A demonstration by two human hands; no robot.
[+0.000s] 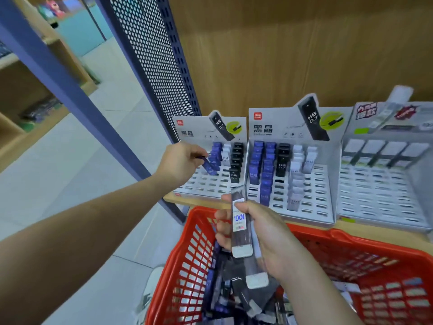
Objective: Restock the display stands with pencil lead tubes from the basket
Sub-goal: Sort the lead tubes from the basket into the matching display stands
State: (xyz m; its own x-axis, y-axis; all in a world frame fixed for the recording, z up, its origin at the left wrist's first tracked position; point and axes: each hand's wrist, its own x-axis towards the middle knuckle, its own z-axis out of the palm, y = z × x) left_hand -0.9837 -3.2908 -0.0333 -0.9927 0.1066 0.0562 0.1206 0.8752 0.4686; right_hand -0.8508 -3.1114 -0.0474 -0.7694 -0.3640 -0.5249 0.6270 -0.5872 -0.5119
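My left hand (181, 160) pinches a blue lead tube (208, 165) and holds it tilted over the front of the blue row in the left display stand (206, 186). Over the red basket (187, 259), my right hand (262, 233) grips a clear grey lead tube (241, 225) upright, with at least one more grey-capped tube (256, 276) below it in the same hand. Several dark and blue tubes (225, 299) lie in the basket. The middle stand (304, 207) holds rows of blue, black and white tubes.
A third stand (379, 191) with white-capped tubes stands at the right on the wooden shelf (384, 232). A dark perforated metal panel (152, 66) and a blue post (70, 90) rise to the left of the stands. Tiled floor lies at the left.
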